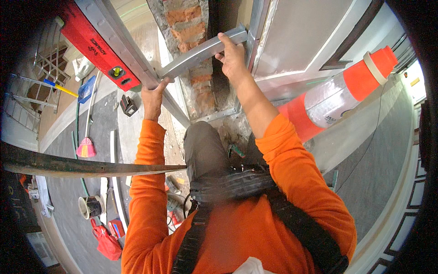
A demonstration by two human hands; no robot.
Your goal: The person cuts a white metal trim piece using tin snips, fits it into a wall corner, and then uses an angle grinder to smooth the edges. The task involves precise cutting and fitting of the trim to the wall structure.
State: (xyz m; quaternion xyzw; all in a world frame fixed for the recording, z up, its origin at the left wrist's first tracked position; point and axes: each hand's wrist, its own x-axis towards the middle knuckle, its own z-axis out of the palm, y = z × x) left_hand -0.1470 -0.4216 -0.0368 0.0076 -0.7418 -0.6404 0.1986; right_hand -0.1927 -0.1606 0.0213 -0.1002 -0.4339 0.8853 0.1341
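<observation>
A short silver metal channel (196, 55) spans between an upright metal stud (119, 39) on the left and a metal frame (255, 34) on the right. My left hand (153, 97) is closed where the channel's left end meets the stud, its thumb on top. Near the other end, my right hand (232, 58) grips the channel, with fingers over its upper edge. A red spirit level (98, 48) lies along the stud's left side, its lower end just above my left hand. Behind the channel rises a strip of exposed brick (186, 23).
An orange and white traffic cone (326, 100) is beside my right arm. A dark bar (91, 165) crosses at left. On the floor lie a pink broom (86, 148), a bucket (91, 207), a red bag (107, 241) and a blue dustpan (86, 89). Ladders (48, 59) stand far left.
</observation>
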